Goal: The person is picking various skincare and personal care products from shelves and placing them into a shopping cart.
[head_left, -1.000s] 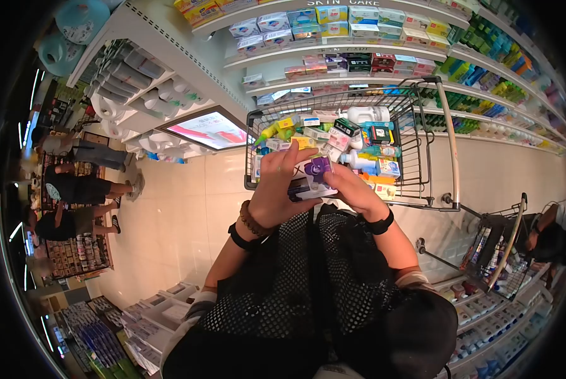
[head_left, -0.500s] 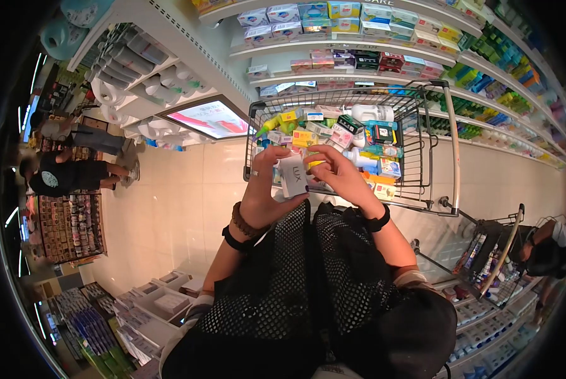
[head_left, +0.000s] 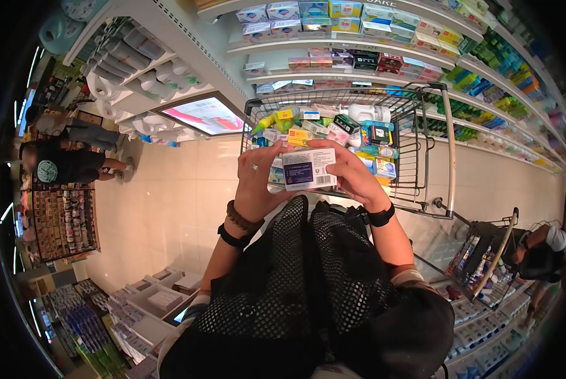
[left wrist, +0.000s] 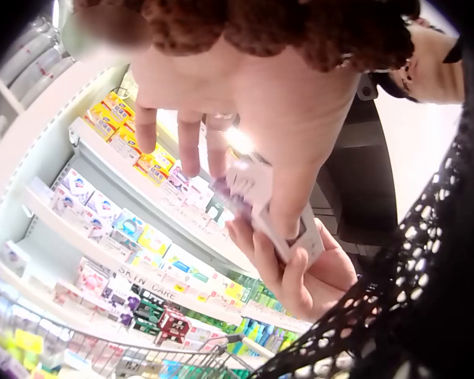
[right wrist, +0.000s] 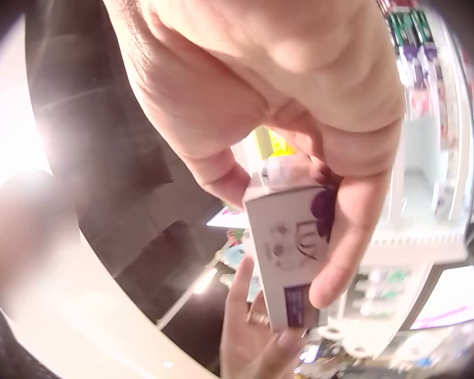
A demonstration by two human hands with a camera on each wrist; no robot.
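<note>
A small white soap box [head_left: 311,169] with LUX lettering and purple panels is held up in front of the chest. In the head view its printed side with a barcode faces up. My right hand [head_left: 358,180] grips its right end, fingers on one side and thumb on the other, as the right wrist view shows. The opposite end sits between the thumb and fingertips of my left hand [head_left: 251,177], which wears a ring. Just beyond both hands, a shopping cart [head_left: 448,158] is heaped with boxes and bottles, including a white bottle [head_left: 370,114].
Shelves [head_left: 352,47] of boxed soaps and bottles run behind the cart. A lit screen [head_left: 201,114] stands at the left shelf end. People [head_left: 68,165] stand at far left. Another cart [head_left: 494,259] and a person are at right; display bins [head_left: 163,300] are at lower left.
The soap box has been turned over between both hands, from its purple flower face past the LUX side to the barcode side. The right hand has shifted to its right end.
</note>
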